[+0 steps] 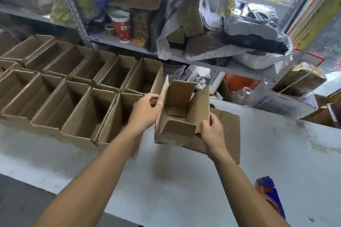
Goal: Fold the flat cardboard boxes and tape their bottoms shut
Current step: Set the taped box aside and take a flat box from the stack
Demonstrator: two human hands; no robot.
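A small brown cardboard box [181, 105], opened into shape with its flaps standing up, hangs above the white table [166, 180] between my two hands. My left hand [145, 110] grips its left wall, fingers curled over the edge. My right hand [212, 131] holds its near right corner, thumb on the right wall. Beneath the box lies a flat cardboard blank [227, 134]. A blue and orange tape dispenser [269, 197] sits on the table at the lower right.
Two rows of several open folded boxes [77, 97] fill the table's left half. A metal shelf [129, 46] behind holds a red cup [121, 27], bags and cardboard scraps. More clutter and a window stand at the right.
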